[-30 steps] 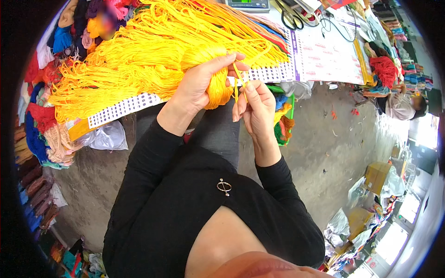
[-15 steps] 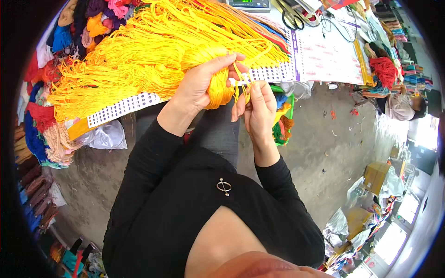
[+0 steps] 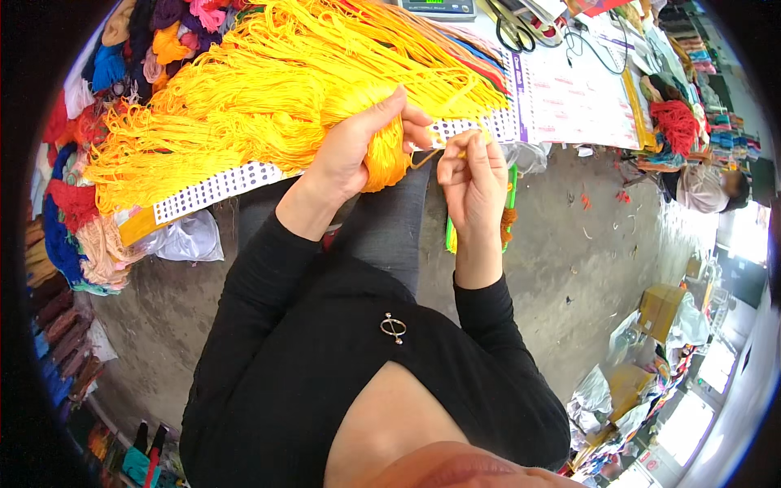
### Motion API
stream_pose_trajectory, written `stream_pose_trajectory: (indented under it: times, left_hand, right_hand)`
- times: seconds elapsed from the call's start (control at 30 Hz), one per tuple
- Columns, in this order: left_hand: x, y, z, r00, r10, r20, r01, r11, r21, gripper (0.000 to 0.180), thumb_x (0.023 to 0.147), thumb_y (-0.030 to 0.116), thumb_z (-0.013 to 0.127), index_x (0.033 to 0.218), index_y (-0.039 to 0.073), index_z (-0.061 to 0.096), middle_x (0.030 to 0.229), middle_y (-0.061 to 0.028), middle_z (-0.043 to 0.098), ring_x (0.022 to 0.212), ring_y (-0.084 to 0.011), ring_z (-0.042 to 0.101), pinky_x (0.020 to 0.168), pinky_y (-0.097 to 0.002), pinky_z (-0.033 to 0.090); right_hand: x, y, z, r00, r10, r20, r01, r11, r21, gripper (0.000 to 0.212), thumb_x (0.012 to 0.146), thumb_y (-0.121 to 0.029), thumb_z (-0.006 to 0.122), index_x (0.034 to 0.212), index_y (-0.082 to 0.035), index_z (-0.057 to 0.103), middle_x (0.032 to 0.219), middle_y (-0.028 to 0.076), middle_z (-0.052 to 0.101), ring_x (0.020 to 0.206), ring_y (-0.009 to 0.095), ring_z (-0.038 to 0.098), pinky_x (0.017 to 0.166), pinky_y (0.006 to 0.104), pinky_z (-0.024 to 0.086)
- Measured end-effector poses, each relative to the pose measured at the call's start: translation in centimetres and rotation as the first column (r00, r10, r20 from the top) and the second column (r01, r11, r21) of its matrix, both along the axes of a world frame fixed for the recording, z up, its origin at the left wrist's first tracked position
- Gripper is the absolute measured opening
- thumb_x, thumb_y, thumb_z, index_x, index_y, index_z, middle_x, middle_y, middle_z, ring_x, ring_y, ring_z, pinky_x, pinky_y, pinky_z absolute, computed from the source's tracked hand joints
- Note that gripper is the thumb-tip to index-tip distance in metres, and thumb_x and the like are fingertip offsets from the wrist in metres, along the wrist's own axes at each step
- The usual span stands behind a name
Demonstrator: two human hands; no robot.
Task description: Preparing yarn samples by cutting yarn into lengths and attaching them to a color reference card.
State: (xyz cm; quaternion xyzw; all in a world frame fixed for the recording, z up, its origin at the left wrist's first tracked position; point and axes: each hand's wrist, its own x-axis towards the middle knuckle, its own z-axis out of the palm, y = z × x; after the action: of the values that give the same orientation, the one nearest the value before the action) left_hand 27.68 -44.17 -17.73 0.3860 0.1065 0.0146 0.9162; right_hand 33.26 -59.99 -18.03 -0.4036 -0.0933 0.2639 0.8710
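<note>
Since the earlier frame, your right hand (image 3: 476, 179) has moved away to the right from your left hand (image 3: 342, 154), and now covers more of the green plastic basket (image 3: 451, 234) below the table edge. Your left hand has stayed almost in place, wrapped around a thick bundle of glossy yellow thread (image 3: 386, 159) at the table's front edge, its thumb along the top and its fingertips on the far side. Your two hands are apart, with a thin yellow strand (image 3: 424, 160) running in a bent line between them. Your right thumb and fingertips are pinched together on that strand, though its far end is hard to make out.

Beyond the bundle, a wide heap of long yellow threads (image 3: 236, 106) spreads across the table over a white card strip with rows of dark dots (image 3: 215, 192). Farther back lie black-handled scissors (image 3: 514, 34), just right of a grey digital scale (image 3: 439, 10).
</note>
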Motion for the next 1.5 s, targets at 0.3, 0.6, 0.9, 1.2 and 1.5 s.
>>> stream_pose_trajectory:
  times: [0.3,0.6,0.9,1.2,1.5]
  left_hand:
    - [-0.2,-1.0,0.1,0.981,-0.183,0.065,0.187,0.980,-0.060,0.041,0.095,0.033,0.038,0.108,-0.002,0.056,0.124,-0.0143,0.049,0.067,-0.0189,0.056,0.064,-0.0328,0.049]
    - [0.4,-0.8,0.0,0.982,-0.157,0.102,0.179,0.947,-0.267,0.038,0.095,0.031,0.038,0.106,-0.001,0.055,0.110,-0.0139,0.057,0.063,-0.0191,0.056,0.062,-0.0313,0.048]
    - [-0.2,2.9,1.0,0.993,-0.041,-0.111,0.063,0.976,0.210,0.027,0.091,0.027,0.052,0.089,0.001,0.061,0.065,0.0001,0.054,0.052,-0.0053,0.048,0.055,-0.0187,0.041]
    - [2.7,0.5,3.1,0.983,-0.182,0.031,0.153,0.896,0.417,0.019,0.076,0.016,0.071,0.089,0.004,0.062,0.070,-0.0025,0.059,0.054,-0.0067,0.051,0.048,-0.0190,0.041]
    - [3.6,17.5,0.3,0.951,0.287,0.110,-0.290,0.957,0.007,0.050,0.087,0.018,0.049,0.134,0.006,0.035,0.119,-0.0078,0.055,0.044,-0.0004,0.035,0.047,-0.0146,0.036]
  right_hand:
    - [-1.4,1.7,-1.0,0.955,0.104,0.278,-0.010,0.947,-0.320,0.013,0.090,-0.013,0.054,0.093,0.000,0.053,0.078,0.003,0.056,0.056,0.009,0.056,0.051,0.0174,0.038]
    - [-1.5,1.5,-0.2,0.988,-0.006,0.153,0.036,0.981,-0.193,0.017,0.093,-0.017,0.049,0.095,-0.001,0.051,0.075,0.006,0.057,0.056,0.012,0.056,0.055,0.0208,0.041]
    - [0.5,-2.0,1.4,0.914,0.213,0.345,0.035,0.806,-0.591,0.015,0.092,-0.016,0.050,0.087,-0.002,0.054,0.064,0.002,0.056,0.052,0.007,0.052,0.048,0.0207,0.041]
    - [5.0,-0.2,8.2,-0.017,0.283,0.959,0.666,0.719,-0.200,0.012,0.077,-0.006,0.061,0.085,-0.001,0.053,0.105,0.012,0.054,0.098,0.031,0.050,0.083,0.0345,0.040]
    - [12.2,-16.4,10.3,0.990,-0.123,0.067,0.083,0.899,0.429,0.014,0.093,-0.014,0.045,0.083,-0.006,0.041,0.072,-0.001,0.038,0.059,0.008,0.033,0.055,0.0232,0.028]
